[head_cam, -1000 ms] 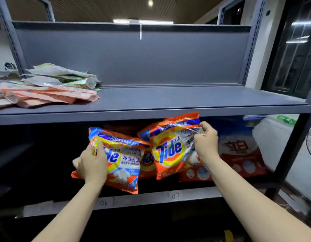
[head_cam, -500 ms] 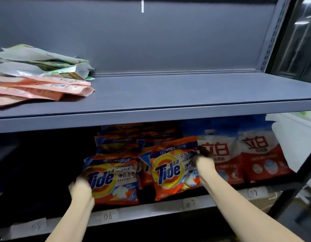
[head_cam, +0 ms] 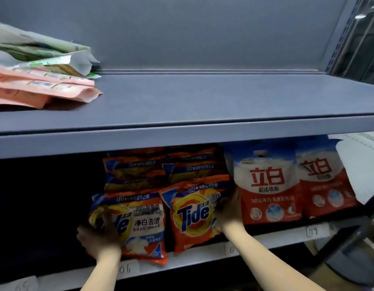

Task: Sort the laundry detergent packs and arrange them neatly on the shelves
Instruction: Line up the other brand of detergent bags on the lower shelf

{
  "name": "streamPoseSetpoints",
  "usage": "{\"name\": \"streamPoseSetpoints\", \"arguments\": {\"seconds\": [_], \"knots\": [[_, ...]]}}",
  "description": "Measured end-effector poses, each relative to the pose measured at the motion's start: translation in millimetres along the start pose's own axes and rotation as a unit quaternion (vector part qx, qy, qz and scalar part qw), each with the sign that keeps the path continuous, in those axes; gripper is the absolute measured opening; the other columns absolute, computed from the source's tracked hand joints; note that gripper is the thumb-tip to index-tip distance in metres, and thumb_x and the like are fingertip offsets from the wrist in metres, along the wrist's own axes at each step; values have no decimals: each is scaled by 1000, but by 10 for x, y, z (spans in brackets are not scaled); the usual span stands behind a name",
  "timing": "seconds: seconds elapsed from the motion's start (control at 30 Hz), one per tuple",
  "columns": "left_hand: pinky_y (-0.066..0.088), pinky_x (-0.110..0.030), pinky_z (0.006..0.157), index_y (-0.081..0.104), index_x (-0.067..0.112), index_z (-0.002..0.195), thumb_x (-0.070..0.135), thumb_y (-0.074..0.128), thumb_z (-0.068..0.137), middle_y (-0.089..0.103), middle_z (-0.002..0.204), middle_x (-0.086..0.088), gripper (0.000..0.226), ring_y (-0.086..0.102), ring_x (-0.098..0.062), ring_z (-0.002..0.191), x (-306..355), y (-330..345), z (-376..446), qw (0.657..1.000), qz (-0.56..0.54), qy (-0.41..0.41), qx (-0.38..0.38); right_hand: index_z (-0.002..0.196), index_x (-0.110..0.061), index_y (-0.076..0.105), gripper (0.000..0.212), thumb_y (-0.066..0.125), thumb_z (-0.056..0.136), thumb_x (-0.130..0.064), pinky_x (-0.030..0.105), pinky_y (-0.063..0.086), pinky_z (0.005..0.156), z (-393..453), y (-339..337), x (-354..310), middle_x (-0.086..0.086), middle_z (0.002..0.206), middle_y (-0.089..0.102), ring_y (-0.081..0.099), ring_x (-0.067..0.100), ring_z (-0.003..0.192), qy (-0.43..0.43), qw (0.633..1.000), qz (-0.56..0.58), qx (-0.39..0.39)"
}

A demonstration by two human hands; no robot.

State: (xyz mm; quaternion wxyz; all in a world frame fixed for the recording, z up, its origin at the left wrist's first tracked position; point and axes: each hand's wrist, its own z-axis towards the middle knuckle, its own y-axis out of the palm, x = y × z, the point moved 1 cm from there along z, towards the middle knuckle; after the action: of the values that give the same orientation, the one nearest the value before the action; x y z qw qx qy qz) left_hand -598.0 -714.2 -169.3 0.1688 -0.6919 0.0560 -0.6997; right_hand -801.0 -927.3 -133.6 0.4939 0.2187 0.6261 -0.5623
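Two orange packs, left (head_cam: 137, 225) and right (head_cam: 194, 215), are gripped by left hand (head_cam: 100, 238) and right hand (head_cam: 229, 208); lower shelf (head_cam: 265, 240) placement is underway. Squaring and release are judged next

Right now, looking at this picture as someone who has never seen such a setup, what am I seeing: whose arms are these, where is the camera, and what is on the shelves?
There is no machine here. A person wears a camera on the head, so you look forward and down along their two bare arms. The left hand grips the left Tide pack at its left edge. The right hand holds the right Tide pack at its right side; its fingers are partly hidden. Both packs stand at the front of the lower shelf, with more Tide packs behind them. To the right stand two red and white packs. On the upper shelf, at the left, lies a stack of flat pouches.
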Motion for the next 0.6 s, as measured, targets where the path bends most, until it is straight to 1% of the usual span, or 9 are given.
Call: {"name": "streamPoseSetpoints", "arguments": {"seconds": [0.07,0.13,0.2,0.27,0.33,0.4,0.47,0.53,0.6], "knots": [[31,-61,102,30,-4,141,59,48,84,30,144,-31,87,34,-49,128,-3,-81,-133,993,88,78,15,148,-11,19,90,74,77,-11,38,40,106,-114,-43,-50,12,148,31,38,30,133,-73,993,-71,55],[29,-62,101,32,-2,142,67,39,78,29,146,-30,94,33,-50,129,-35,-159,-336,959,166,229,-7,140,-5,39,85,80,66,-19,52,48,95,-254,-71,-63,18,139,45,48,38,124,-200,960,-177,81],[31,-64,98,40,6,138,74,33,78,37,142,-29,91,37,-51,126,-118,-186,-513,885,260,380,-64,131,-13,55,73,78,66,-38,59,46,94,-395,-40,-15,14,136,52,47,40,125,-297,922,-247,28],[19,-69,103,37,23,142,82,31,74,34,148,-22,90,26,-49,135,-202,-160,-569,808,331,469,-134,131,-29,56,68,67,71,-58,66,36,99,-490,28,94,7,144,46,32,40,136,-342,889,-303,-35],[4,-74,104,25,36,146,86,35,69,23,155,-15,93,10,-47,141,-262,-93,-553,771,356,500,-170,137,-38,48,71,53,73,-70,71,32,97,-511,79,206,6,149,39,19,42,139,-347,861,-362,-79],[3,-77,101,21,37,147,87,34,69,19,156,-13,94,6,-50,141,-237,-27,-553,760,372,496,-195,138,-37,45,72,44,76,-74,74,35,92,-491,122,258,9,150,37,21,48,137,-335,852,-390,-95],[3,-78,100,22,36,147,88,31,69,20,156,-15,94,7,-51,140,-207,38,-546,755,386,486,-212,141,-39,40,73,37,79,-76,76,30,94,-469,206,236,8,152,30,21,50,136,-302,861,-397,-103],[3,-78,100,21,35,147,89,29,70,21,155,-16,94,9,-52,140,-176,110,-520,752,398,474,-227,146,-43,19,76,28,79,-79,74,14,101,-419,309,193,2,156,11,7,47,140,-259,873,-400,-105],[3,-78,100,22,33,147,89,29,70,22,154,-17,95,10,-52,139,-142,166,-494,751,407,464,-233,142,-51,-12,80,20,76,-81,73,-7,103,-331,429,219,-5,154,-24,-25,42,138,-235,875,-411,-101]]}}
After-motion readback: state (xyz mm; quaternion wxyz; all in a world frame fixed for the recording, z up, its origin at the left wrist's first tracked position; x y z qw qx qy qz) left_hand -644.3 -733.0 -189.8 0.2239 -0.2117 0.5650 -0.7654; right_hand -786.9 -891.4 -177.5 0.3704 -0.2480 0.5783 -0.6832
